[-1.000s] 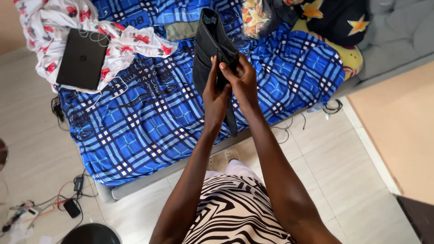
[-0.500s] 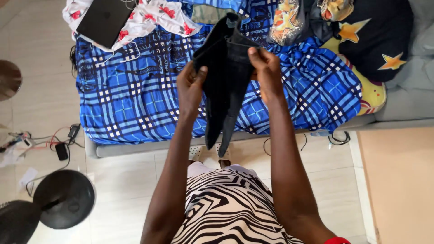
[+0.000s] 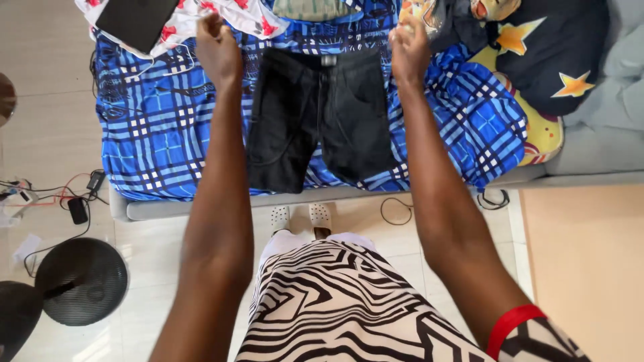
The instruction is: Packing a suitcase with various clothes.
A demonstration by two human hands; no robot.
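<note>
Black shorts (image 3: 320, 117) spread flat over blue plaid bed (image 3: 161, 134). Left hand (image 3: 218, 50), right hand (image 3: 409, 50) pinching waistband corners. Soft, light, floppy; waistband likely best hold.

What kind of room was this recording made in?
Most likely a bedroom at home: a low mattress under a blue plaid sheet, a dark star-print pillow, and black denim shorts spread on it, over a pale tiled floor.

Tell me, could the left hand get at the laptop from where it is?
Probably yes. The left hand sits at the shorts' waistband corner, and the laptop lies just beside it on the floral cloth, with nothing between them.
</note>
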